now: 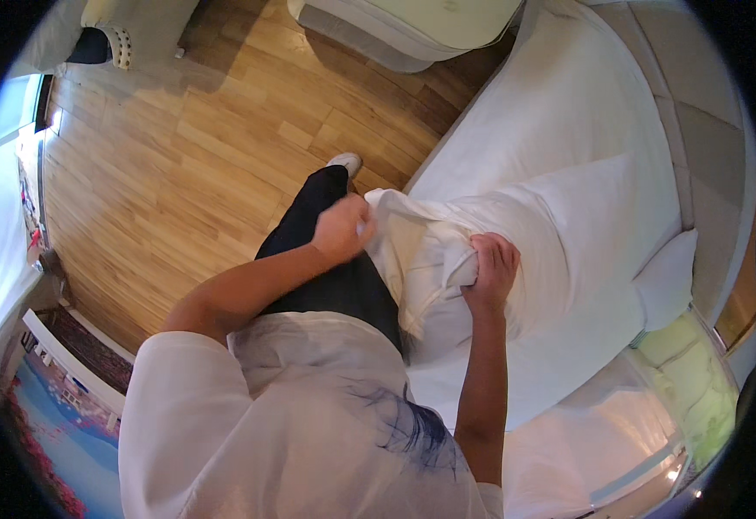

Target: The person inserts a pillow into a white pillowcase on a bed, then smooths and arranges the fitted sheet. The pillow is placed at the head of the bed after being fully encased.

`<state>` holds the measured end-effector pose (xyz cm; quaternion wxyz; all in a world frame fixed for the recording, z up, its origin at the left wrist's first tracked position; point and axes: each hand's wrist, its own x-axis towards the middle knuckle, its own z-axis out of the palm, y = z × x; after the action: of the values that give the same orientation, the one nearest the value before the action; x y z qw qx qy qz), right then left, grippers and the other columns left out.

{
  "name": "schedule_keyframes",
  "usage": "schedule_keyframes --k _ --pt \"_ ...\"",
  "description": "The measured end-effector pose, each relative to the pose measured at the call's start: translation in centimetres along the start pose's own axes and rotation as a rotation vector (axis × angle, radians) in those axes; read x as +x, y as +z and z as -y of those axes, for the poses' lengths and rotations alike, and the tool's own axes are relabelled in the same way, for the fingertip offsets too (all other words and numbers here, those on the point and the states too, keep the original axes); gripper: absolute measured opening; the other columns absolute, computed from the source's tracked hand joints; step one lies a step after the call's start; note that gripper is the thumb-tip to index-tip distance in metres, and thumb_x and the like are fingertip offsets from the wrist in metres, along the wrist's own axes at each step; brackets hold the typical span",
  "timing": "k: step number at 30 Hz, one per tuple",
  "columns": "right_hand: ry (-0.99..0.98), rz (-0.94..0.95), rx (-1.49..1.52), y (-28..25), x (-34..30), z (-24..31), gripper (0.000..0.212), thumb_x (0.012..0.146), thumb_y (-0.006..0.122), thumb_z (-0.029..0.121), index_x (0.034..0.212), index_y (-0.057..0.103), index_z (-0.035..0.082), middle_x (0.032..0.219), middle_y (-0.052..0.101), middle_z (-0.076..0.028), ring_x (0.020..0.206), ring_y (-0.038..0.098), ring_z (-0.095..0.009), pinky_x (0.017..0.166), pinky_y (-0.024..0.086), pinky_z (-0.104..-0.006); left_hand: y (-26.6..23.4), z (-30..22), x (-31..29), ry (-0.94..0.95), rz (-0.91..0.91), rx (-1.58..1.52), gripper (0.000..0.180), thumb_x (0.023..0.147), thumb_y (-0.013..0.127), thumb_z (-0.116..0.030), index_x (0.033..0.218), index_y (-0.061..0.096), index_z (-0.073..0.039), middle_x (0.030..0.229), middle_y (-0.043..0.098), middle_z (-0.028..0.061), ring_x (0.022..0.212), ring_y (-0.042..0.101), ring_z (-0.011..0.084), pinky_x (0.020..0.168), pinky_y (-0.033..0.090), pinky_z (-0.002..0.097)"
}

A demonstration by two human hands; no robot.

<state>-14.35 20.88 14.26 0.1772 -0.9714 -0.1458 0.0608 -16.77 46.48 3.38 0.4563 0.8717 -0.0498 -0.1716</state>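
We curled the fingers (496, 252) of our right hand (490, 264) tight around a bunched fold of the white pillowcase (430, 259). The cloth was squeezed inside that fist. Our left hand (341, 228) was closed too, and it pinched the open edge of the same pillowcase near its top corner. We could not see each left finger, but they were pressed together on the cloth.

The pillowcase hung between our two hands, wrinkled and puffy. It was partly over the big white pillow (568, 225). The pillow lay on the bed (559, 95), near the bed's left edge, and it reached toward the headboard side. The pillowcase end stuck out past the bed's edge, just over our dark trouser leg (326, 259).

A second, smaller pillow (668, 277) sat near the bed's right edge, close to the grey padded headboard (707, 121). It was apart from the big pillow's near end but close to its far side.

Our arms came up from the bottom, and we wore a white shirt (291, 432). One white shoe (344, 162) stood on the wooden floor (179, 156) beside the bed. Another white bed (412, 26) was across the floor, well apart from us. A picture with pink flowers (57, 432) leaned by the wall at the lower left.
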Motion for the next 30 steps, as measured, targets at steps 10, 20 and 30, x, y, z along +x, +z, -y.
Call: schedule_keyframes --k 10,20,30 --pt "-0.014 0.023 0.028 0.7 0.0 0.6 0.043 0.052 0.067 0.004 0.093 0.053 0.009 0.096 0.057 -0.006 0.101 0.051 -0.027 0.089 0.035 -0.0436 5.8 -3.6 5.9 0.842 0.259 0.551 0.028 0.076 0.051 -0.020 0.096 0.062 -0.003 0.109 0.054 0.0095 0.111 0.046 0.0246 0.095 0.034 0.0338" --pt "0.035 0.138 -0.018 1.2 0.0 0.6 0.053 0.047 0.071 0.004 0.096 0.052 0.010 0.100 0.056 -0.006 0.107 0.048 -0.026 0.093 0.034 -0.0421 9.0 -3.5 10.7 0.808 0.348 1.073 0.041 0.080 0.052 -0.024 0.120 0.051 -0.014 0.101 0.055 -0.0007 0.091 0.052 0.0192 0.074 0.035 0.0357" --pt "-0.018 0.145 -0.121 2.6 -0.3 0.5 0.033 0.063 0.064 0.010 0.094 0.054 0.010 0.095 0.055 -0.006 0.102 0.049 -0.026 0.086 0.036 -0.0436 8.1 -1.0 8.6 0.845 0.582 0.913 0.017 0.078 0.053 -0.021 0.083 0.065 -0.009 0.079 0.060 0.0047 0.076 0.057 0.0225 0.062 0.040 0.0365"
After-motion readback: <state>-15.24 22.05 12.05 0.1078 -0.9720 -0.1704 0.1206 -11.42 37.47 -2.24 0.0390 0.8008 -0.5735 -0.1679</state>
